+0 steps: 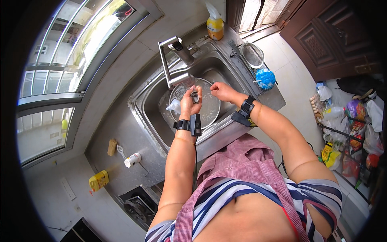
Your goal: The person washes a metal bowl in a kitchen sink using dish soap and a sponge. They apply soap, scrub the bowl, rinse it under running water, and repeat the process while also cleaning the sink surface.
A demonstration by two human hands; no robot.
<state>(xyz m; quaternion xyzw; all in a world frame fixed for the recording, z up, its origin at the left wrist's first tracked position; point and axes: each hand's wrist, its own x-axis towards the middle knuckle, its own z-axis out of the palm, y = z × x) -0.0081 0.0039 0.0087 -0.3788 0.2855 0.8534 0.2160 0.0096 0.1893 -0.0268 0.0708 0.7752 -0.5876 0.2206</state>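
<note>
My left hand [190, 104] is closed around a small dark grey, shiny thing [195, 96], too small to name, just below the faucet head [185, 79]. To the right, my right hand [226, 92] hangs over the rim of a round metal basin [219, 109] with its fingers curled together. Whether anything is between those fingertips cannot be seen. Cloudy water with small pale bits [208, 113] fills the basin, which sits in a stainless steel sink [157, 128]. A translucent white plastic thing [173, 106] shows beside my left hand, partly hidden by it.
Along the sink's right side are a wire rack [246, 71], a round strainer [252, 55] and a blue mesh scrubber [265, 79]. A yellow tissue pack [215, 27] stands behind. On the left counter are a sponge [112, 147], a white canister [132, 160] and a yellow jug [99, 180].
</note>
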